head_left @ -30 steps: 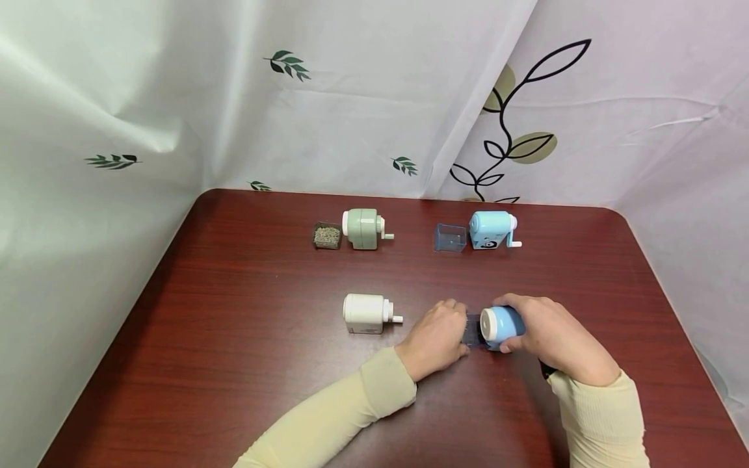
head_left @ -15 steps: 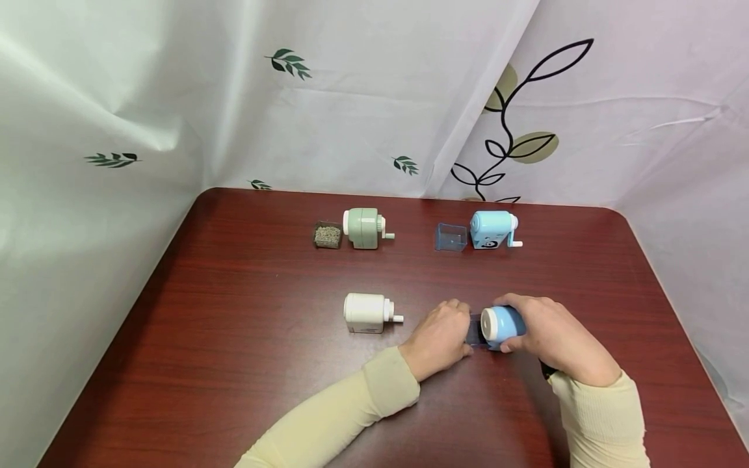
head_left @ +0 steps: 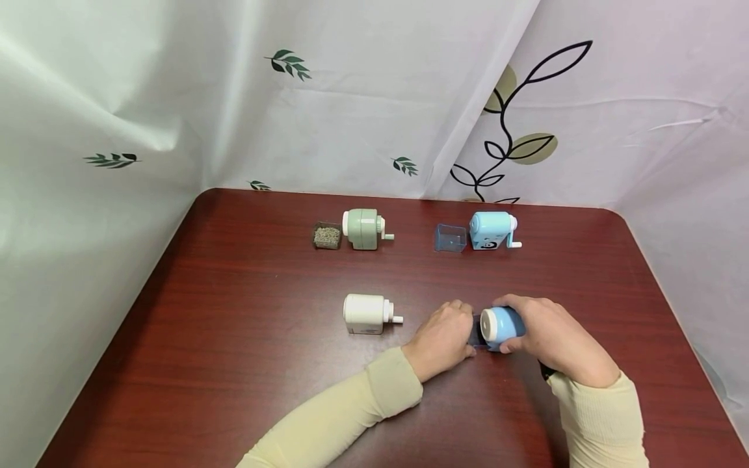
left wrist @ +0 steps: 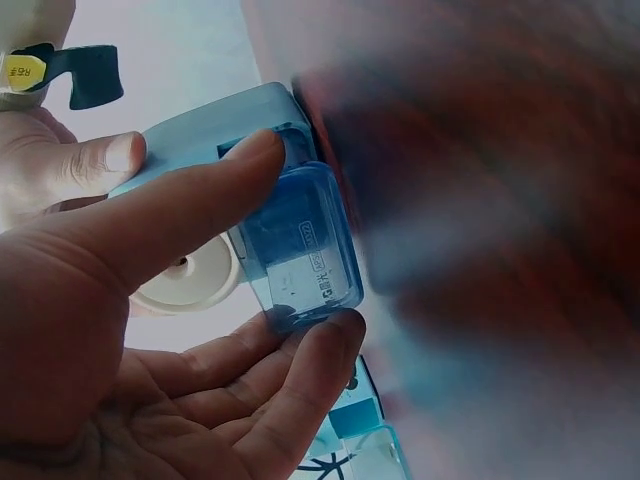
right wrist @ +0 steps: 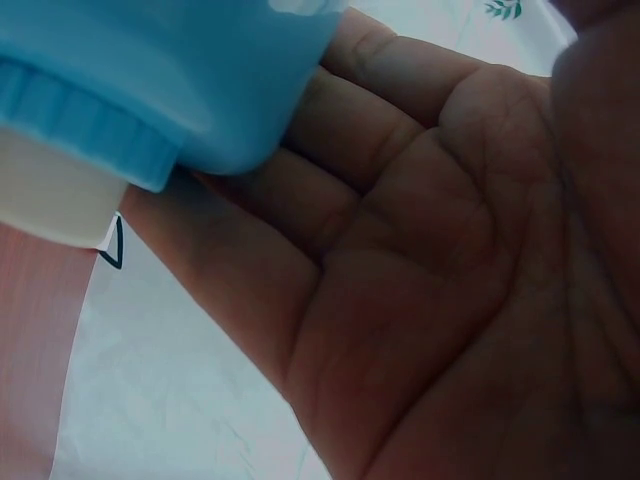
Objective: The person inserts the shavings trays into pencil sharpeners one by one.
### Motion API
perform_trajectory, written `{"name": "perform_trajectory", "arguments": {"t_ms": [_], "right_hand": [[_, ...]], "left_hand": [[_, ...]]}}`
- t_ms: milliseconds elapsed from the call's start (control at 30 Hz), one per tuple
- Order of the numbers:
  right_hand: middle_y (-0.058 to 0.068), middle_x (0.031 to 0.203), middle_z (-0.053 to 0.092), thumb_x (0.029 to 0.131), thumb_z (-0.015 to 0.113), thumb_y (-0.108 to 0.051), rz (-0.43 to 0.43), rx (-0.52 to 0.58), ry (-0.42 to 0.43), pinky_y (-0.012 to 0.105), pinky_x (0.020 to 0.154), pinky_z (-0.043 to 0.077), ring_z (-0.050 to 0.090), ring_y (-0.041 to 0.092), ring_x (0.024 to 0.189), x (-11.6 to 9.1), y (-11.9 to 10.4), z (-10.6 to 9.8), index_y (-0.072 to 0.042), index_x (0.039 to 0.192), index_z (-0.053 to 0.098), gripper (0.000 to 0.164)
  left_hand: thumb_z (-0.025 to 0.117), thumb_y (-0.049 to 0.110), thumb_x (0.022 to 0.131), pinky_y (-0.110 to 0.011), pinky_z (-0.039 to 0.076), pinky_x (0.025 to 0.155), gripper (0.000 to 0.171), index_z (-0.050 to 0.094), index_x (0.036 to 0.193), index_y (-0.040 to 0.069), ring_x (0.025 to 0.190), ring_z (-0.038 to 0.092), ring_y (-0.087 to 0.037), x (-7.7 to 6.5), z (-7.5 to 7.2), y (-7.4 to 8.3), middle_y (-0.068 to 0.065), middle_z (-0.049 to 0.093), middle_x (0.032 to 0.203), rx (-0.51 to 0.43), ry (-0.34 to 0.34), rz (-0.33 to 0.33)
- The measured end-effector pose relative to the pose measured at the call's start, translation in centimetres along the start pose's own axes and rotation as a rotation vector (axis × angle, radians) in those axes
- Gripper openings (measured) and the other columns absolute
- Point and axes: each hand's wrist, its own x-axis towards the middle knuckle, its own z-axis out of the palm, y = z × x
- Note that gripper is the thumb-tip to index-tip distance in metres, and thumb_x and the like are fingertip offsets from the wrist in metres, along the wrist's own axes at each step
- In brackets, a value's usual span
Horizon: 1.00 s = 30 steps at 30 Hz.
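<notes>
A blue pencil sharpener with a white round front stands on the table, gripped from the right by my right hand. Its translucent blue shavings drawer sticks partly out of the left side of the body. Thumb and fingers of my left hand pinch this drawer at its outer end. In the right wrist view, the fingers of the right hand lie along the sharpener's blue body, near a white part at its end. The left hand's fingertips are hidden in the head view.
A white sharpener stands left of the hands. Behind are a green sharpener beside a drawer of shavings, and a light-blue sharpener beside a clear blue drawer. A patterned white curtain surrounds the table.
My left hand has moved slightly right with the drawer, and less of the drawer shows outside the sharpener. The right hand and sharpener have stayed in place.
</notes>
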Motion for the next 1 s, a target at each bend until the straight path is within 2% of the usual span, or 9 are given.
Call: {"name": "perform_trajectory", "arguments": {"t_ms": [567, 1000], "right_hand": [[0.001, 0.094, 0.069, 0.06, 0.095, -0.019, -0.008, -0.006, 0.007, 0.042, 0.072, 0.049, 0.06, 0.021, 0.08, -0.03, 0.04, 0.03, -0.007, 0.114, 0.068, 0.061], [0.001, 0.096, 0.069, 0.061, 0.095, -0.018, 0.011, -0.001, -0.009, 0.042, 0.073, 0.048, 0.06, 0.022, 0.081, 0.04, -0.21, -0.14, -0.007, 0.114, 0.069, 0.06]], "left_hand": [[0.088, 0.042, 0.076, -0.022, 0.051, 0.084, 0.053, 0.068, 0.109, 0.006, 0.089, 0.062, -0.013, 0.26, 0.23, 0.19, -0.001, 0.064, 0.095, 0.029, 0.033, 0.035], [0.088, 0.041, 0.077, -0.022, 0.052, 0.083, 0.055, 0.066, 0.112, 0.005, 0.089, 0.062, -0.013, 0.58, 0.35, 0.68, -0.002, 0.064, 0.098, 0.01, 0.022, 0.012]]}}
